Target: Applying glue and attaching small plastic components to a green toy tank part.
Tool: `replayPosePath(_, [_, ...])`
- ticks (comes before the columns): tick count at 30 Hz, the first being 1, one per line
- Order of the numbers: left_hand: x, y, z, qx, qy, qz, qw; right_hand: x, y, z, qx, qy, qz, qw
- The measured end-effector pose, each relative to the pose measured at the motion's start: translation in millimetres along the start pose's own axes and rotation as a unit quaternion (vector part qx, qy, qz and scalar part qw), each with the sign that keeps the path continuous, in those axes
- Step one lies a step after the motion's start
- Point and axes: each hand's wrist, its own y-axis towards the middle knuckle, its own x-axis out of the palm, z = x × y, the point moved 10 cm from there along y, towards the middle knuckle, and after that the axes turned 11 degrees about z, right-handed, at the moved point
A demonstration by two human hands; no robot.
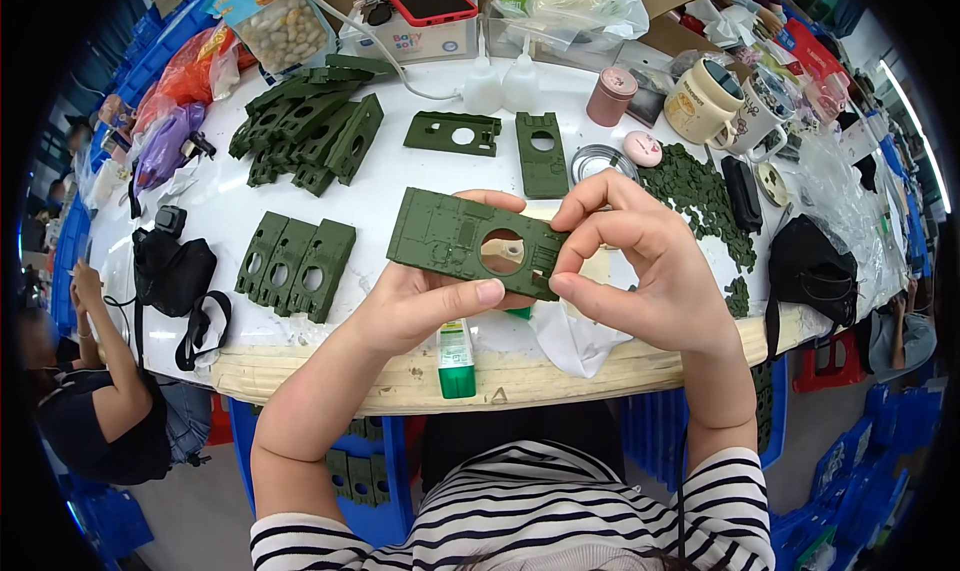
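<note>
- Head view: a green hull (430, 236) sits mid-scene, clamped in the left hand's (425, 306) fingers; the right hand's (655, 261) touch its 3 o'clock end, gripping or not I cannot tell.
- Stacked hulls (310, 131) crowd 10 o'clock; mugs (700, 106), 2.
- A green-capped bottle (456, 366) stands in the way at 6, by the pale edge (330, 376).
- Bare counter (375, 189) lies between hull and stack.
</note>
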Motion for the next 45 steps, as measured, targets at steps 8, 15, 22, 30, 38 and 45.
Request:
replayPosePath(8, [-0.6,-0.4,-0.6,0.000,0.026,0.006,1.000,-0.2,-0.4,-0.6,-0.008,-0.014,0.001,1.000])
replayPosePath(15, [-2.5,0.6,-1.5,0.007,0.029,0.008,1.000,0.2,0.3,1.6,-0.009,-0.019,0.003,1.000])
replayPosePath(22, [-2.6,0.4,0.1,0.014,0.029,0.007,0.999,0.6,0.5,1.1,-0.010,-0.026,0.001,1.000])
replayPosePath(30, [-0.5,-1.3,0.1,0.024,0.047,-0.003,0.999,0.4,-0.7,-0.9,-0.022,-0.023,0.003,0.999])
replayPosePath(38, [4.4,-1.1,1.7,0.019,0.053,-0.017,0.998,-3.8,-0.6,-6.6,-0.032,-0.013,-0.001,0.999])
replayPosePath(45, [-2.7,-3.0,-1.6,0.010,0.092,0.011,0.996,-3.8,-1.1,-4.9,-0.007,-0.004,0.001,1.000])
